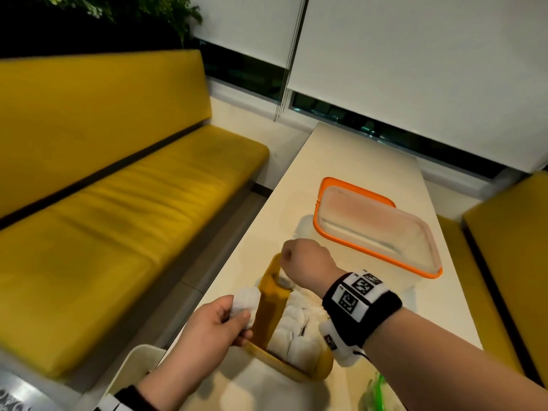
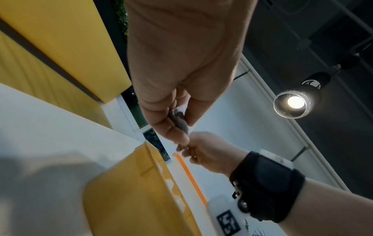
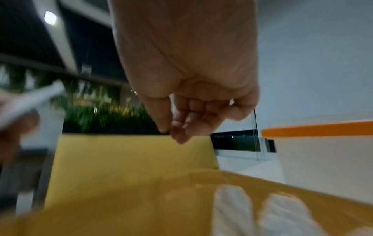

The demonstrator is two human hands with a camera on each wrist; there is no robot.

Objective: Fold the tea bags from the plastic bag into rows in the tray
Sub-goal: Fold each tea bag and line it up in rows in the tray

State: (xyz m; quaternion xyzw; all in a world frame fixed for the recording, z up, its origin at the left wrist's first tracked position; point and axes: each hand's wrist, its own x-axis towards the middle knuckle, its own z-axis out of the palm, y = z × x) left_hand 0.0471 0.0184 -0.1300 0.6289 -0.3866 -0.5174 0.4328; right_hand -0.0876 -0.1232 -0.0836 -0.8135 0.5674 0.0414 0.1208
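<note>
Low in the middle of the head view, the left hand (image 1: 207, 324) pinches a white tea bag (image 1: 246, 301) between thumb and fingers, just over the left edge of the yellow tray (image 1: 267, 310). In the left wrist view the same bag shows as a small grey lump between the fingertips. The right hand (image 1: 305, 262) is a bit higher in the picture, over the far end of the tray. Its fingers are curled, with thumb and first finger close together. It may be holding the bag's thin string, but the pictures do not show one, so I cannot tell if it has hold of anything.

The right side of the tray already has rows of white tea bags (image 1: 293, 321). The left side looks bare.

A green and clear thing, likely the plastic bag (image 1: 376, 393), peeks in at the bottom right of the head view. A clear box with an orange rim (image 1: 376, 232) sits up and to the right on the table (image 1: 341, 161).

I think this is the folding step for one bag. Next, the bag needs to be folded small and set down neatly beside the rows, without knocking them
</note>
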